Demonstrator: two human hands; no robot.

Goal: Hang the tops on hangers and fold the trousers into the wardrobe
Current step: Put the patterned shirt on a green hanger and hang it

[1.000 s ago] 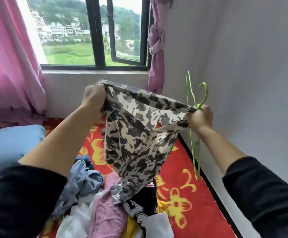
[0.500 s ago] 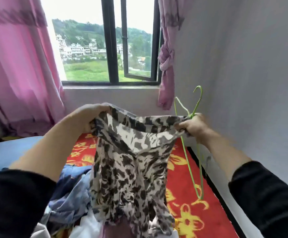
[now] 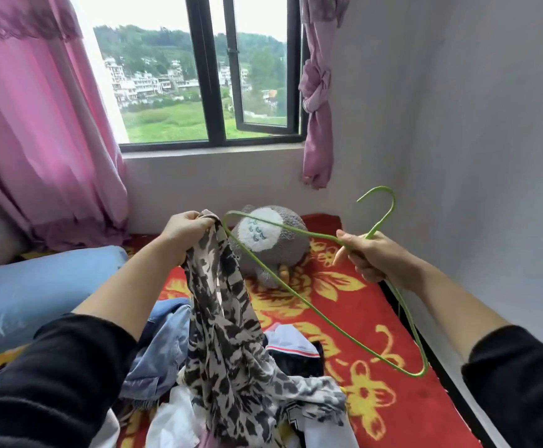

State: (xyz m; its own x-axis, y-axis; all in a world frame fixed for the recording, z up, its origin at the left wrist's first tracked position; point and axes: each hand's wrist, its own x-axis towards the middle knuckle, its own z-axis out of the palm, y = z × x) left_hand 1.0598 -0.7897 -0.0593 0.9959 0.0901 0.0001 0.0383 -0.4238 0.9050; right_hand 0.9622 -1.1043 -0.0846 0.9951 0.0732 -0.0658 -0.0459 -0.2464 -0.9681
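My left hand (image 3: pixel 184 229) grips one end of a black-and-white patterned top (image 3: pixel 231 334), which hangs down in a bunch onto the clothes pile. My right hand (image 3: pixel 372 257) holds a thin green wire hanger (image 3: pixel 296 295) at its neck, hook pointing up to the right. The hanger's left corner sits right beside the fabric at my left hand. Its bottom bar slants down to the right over the bed.
A pile of clothes (image 3: pixel 173 354) with blue denim and white pieces lies on the red flowered bedspread (image 3: pixel 370 318). A grey plush toy (image 3: pixel 273 240) sits ahead, a blue pillow (image 3: pixel 37 292) at left. The wall (image 3: pixel 474 156) runs close on the right, with a window and pink curtains ahead.
My right hand let go of the top and now holds only the hanger, swung out flat toward my left hand. The top dropped from spread to hanging bunched. The view tilted up.
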